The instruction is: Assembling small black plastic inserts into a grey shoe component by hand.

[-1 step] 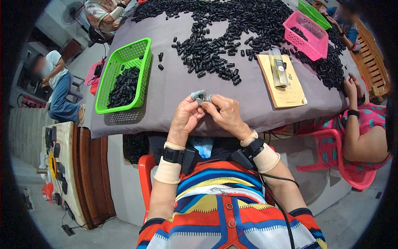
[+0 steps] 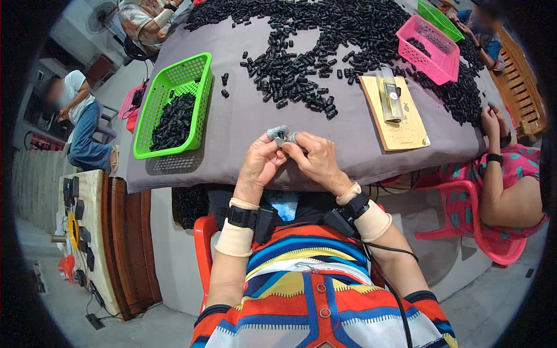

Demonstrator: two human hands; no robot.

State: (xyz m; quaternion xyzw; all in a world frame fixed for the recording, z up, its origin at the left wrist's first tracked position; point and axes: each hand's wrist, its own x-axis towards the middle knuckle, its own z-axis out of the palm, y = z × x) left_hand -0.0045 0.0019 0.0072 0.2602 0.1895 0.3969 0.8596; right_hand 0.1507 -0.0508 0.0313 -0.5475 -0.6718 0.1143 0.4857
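At the near edge of the cloth, my left hand [image 2: 262, 165] and my right hand [image 2: 318, 162] meet fingertip to fingertip. Grey wrapping covers a finger on each. Between the fingers of my left hand is a small black part [image 2: 287, 138], mostly hidden, like those heaped on the table. My right thumb and finger pinch a small flat grey piece [image 2: 279, 141] against it. Beyond my hands spreads a pile of short black cylindrical parts [image 2: 290, 75]. To the left stands a green basket [image 2: 203, 110], partly filled with black parts.
A yellowish booklet [image 2: 406, 136] with a clear plastic case [image 2: 390, 98] on it lies to the right. Farther right are a pink basket [image 2: 444, 69] and a green basket [image 2: 444, 22]. People sit around the grey-clothed table [image 2: 232, 139]; one holds something small at the right edge.
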